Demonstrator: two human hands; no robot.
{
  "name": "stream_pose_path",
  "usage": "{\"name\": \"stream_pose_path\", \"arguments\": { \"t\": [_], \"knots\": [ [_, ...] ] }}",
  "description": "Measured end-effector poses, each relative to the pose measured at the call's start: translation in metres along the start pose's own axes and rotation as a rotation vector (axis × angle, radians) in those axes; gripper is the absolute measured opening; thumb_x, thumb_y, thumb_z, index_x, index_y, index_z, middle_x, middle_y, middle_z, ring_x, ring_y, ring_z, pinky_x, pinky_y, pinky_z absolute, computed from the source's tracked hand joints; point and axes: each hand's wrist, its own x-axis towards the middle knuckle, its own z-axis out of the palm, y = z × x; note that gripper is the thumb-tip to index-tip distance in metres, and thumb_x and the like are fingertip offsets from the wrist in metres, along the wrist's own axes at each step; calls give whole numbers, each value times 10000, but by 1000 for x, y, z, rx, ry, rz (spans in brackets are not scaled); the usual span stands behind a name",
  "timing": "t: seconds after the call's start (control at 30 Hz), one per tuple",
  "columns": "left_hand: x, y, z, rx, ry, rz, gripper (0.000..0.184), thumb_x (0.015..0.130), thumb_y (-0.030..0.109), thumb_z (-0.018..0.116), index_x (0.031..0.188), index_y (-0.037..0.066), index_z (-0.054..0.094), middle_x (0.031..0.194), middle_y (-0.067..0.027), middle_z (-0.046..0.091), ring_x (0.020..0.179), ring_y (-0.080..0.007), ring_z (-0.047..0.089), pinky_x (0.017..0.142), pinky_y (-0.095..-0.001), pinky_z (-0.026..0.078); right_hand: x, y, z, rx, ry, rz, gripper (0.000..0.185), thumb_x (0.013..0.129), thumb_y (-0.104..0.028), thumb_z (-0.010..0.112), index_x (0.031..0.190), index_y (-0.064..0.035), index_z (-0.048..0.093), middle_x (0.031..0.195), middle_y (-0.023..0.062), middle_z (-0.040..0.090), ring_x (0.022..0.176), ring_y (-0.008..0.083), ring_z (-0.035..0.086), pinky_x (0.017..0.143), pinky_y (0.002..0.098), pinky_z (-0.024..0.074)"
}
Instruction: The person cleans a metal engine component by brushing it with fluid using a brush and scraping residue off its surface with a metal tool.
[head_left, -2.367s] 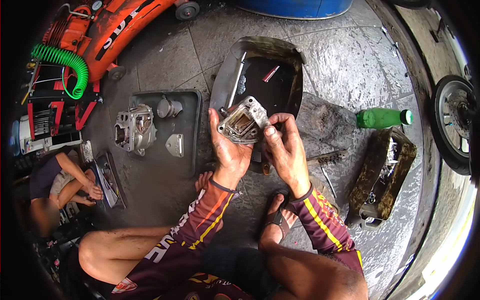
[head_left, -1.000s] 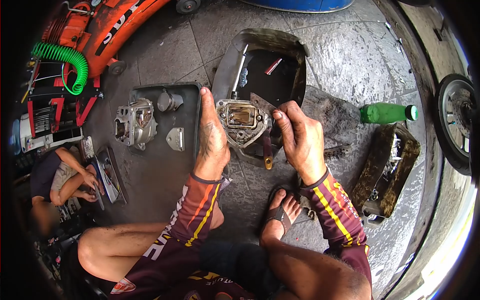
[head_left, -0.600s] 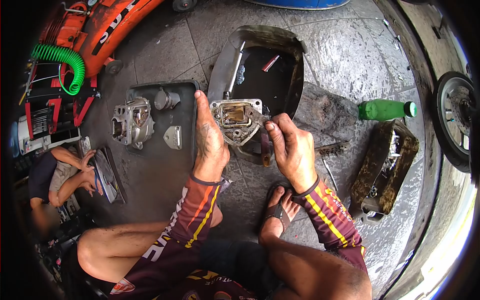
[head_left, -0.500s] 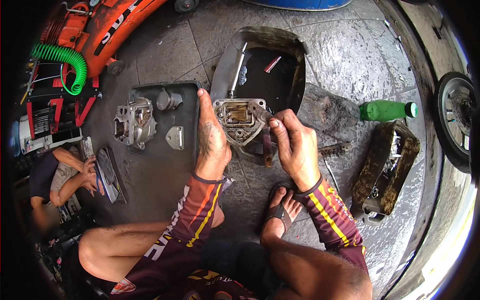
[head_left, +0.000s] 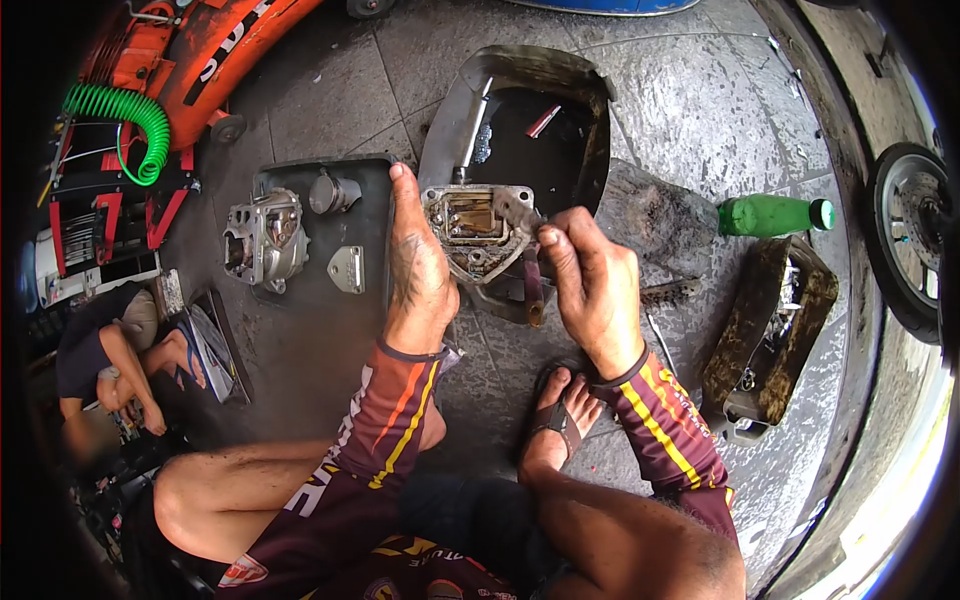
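A squarish metal engine casting (head_left: 455,265) sits at the centre, its rectangular opening showing an oily amber interior. My left hand (head_left: 420,275) grips its left side, thumb stretched upward along the edge and the other fingers hidden. My right hand (head_left: 597,285) is closed, pinching a flat, worn greyish strip (head_left: 519,213) between thumb and fingers. The strip's far end lies on the casting's upper right rim. A short maroon tube (head_left: 533,285) hangs from the casting's right side, close to my right fingers.
Left: a dark tray (head_left: 375,190) with another engine casting (head_left: 268,240), a piston (head_left: 335,193) and a metal plate (head_left: 347,270). Behind: a black basin (head_left: 595,130). Right: a green bottle (head_left: 770,215), a grimy container (head_left: 725,375) and a wheel (head_left: 910,240). A person (head_left: 110,345) sits at far left.
The strip's tip has shifted slightly left and up across the casting's rim, with my right hand rising a little. The other person's arm has moved down, away from their foot.
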Motion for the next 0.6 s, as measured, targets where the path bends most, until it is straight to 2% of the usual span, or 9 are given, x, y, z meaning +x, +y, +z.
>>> {"name": "stream_pose_path", "arguments": {
  "t": [0.03,0.2,0.27,0.4,0.5,0.6],
  "knots": [
    [6,-7,-1,6,34,87,782,969,676,416,1382,13,440,1117,-153,620,967,-237,660,861,-388,565,8,-7,-4,41,34,43,168,1001,-204,574,911,-62,584,614,133,596,567,345,645,505,406,473],
    [9,-6,-10,-30,-51,51,812,974,663,425,1456,13,358,1123,-154,614,957,-237,661,859,-389,567,10,-1,-3,-78,34,-45,161,993,-214,582,906,-79,574,606,121,591,557,344,632,494,425,455],
    [9,-12,-15,-4,-36,59,835,977,658,425,1497,17,299,1184,-172,584,1017,-244,644,884,-387,557,2,0,-3,-94,24,-46,164,993,-211,583,894,-82,564,603,117,589,554,345,629,494,424,455],
    [10,-21,-12,26,10,113,828,976,658,426,1489,16,314,1198,-176,577,1044,-248,636,901,-388,550,3,1,-8,-82,-25,-16,148,989,-197,590,897,-82,572,613,127,590,555,344,630,493,419,453],
    [6,-12,-4,20,-2,137,843,973,661,429,1504,21,294,1210,-173,575,1043,-256,636,912,-407,545,14,-1,-12,-41,91,-1,153,985,-199,597,898,-75,574,617,133,595,562,363,625,490,418,450],
    [12,-5,-13,-3,-35,75,859,973,657,435,1529,29,250,1201,-163,584,1011,-254,649,906,-404,550,5,1,-8,-97,-8,-32,160,982,-202,601,893,-69,580,620,142,590,570,372,625,489,422,450]
  ]
}}
